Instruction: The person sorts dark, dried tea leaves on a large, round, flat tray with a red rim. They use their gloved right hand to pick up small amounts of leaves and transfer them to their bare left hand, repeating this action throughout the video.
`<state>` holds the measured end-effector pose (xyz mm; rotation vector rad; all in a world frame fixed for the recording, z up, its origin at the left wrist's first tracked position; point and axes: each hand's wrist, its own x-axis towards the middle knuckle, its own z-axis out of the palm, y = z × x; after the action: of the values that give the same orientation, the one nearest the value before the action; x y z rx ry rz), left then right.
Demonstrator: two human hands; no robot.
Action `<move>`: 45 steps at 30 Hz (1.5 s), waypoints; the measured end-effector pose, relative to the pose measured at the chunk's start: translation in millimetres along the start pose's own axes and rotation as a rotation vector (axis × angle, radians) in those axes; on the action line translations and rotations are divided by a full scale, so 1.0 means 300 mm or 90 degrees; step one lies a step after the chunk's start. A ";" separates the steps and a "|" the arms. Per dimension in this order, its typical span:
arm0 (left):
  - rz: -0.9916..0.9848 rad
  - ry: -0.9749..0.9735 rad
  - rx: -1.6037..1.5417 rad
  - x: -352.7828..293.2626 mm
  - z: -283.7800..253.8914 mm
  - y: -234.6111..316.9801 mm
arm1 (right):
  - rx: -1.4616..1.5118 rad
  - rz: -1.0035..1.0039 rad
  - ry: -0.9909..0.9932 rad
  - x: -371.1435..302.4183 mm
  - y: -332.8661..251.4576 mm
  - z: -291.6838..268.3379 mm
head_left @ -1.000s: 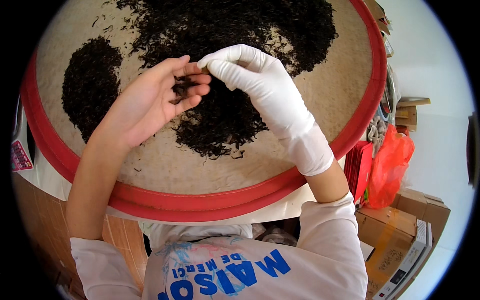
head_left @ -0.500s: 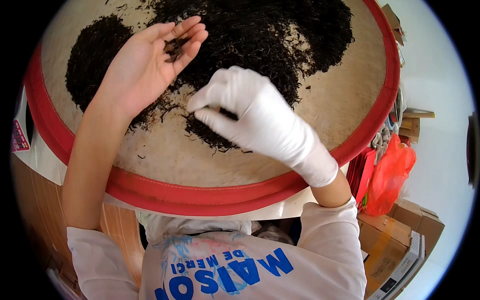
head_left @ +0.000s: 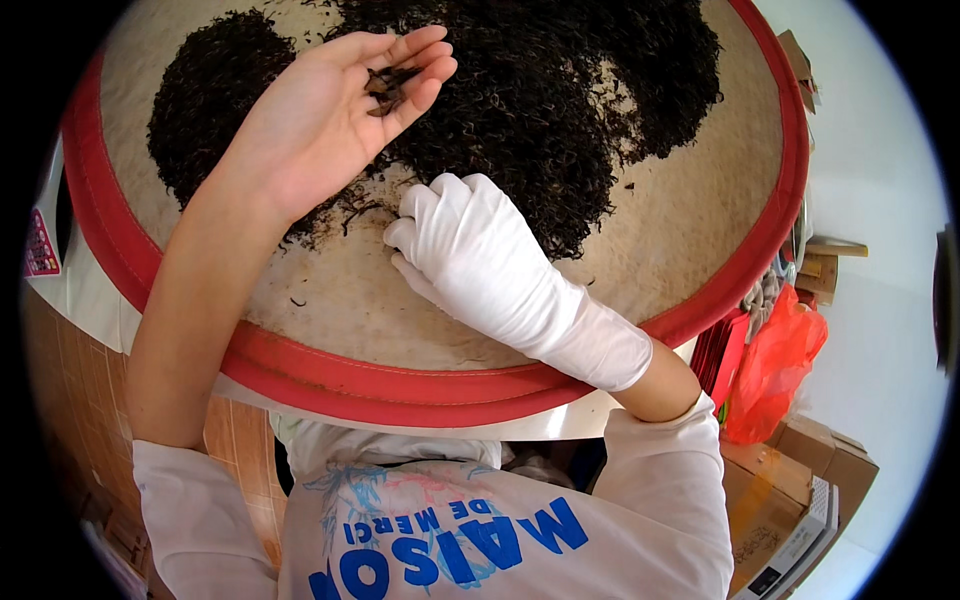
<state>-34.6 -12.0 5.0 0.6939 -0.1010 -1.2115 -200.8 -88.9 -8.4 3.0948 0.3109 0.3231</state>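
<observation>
My bare left hand (head_left: 325, 125) is held palm up over the dark leaves, its fingers curled around a few brownish tea leaf bits (head_left: 384, 92). Lower and to the right, my right hand (head_left: 475, 250) wears a white glove and is closed, knuckles up, at the near edge of the main heap. Whatever its fingers hold, if anything, is hidden. Dark, wiry tea leaves (head_left: 520, 110) form a large heap across the far part of a round, beige tray (head_left: 340, 325) with a red cloth rim. A smaller heap (head_left: 205, 110) lies left of my left forearm.
Right of the tray hang a red plastic bag (head_left: 775, 365) and red packets (head_left: 722, 352), above cardboard boxes (head_left: 765, 490). A white wall (head_left: 870, 270) stands beyond. The white table edge (head_left: 95, 300) shows at left, over a wooden floor (head_left: 90, 385).
My right hand has come down slightly nearer to me, and its thumb and fingers have closed together. My left hand has shifted a little to the right, still holding the leaf bits.
</observation>
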 end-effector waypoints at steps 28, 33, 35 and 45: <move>0.014 0.014 0.011 -0.006 0.010 0.003 | 0.055 -0.073 -0.024 0.012 0.039 -0.024; 0.023 0.006 0.030 -0.008 0.001 0.002 | 0.291 0.096 0.096 0.026 0.089 -0.080; 0.015 0.007 0.048 -0.007 0.006 -0.007 | 0.397 0.209 0.159 0.013 0.119 -0.107; -0.110 -0.023 0.100 -0.025 0.049 -0.048 | 0.733 0.511 0.198 -0.006 0.136 -0.178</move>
<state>-55.6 -14.4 11.0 0.8311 -0.1712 -1.3921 -205.5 -129.6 45.0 4.0752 -1.2339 0.8944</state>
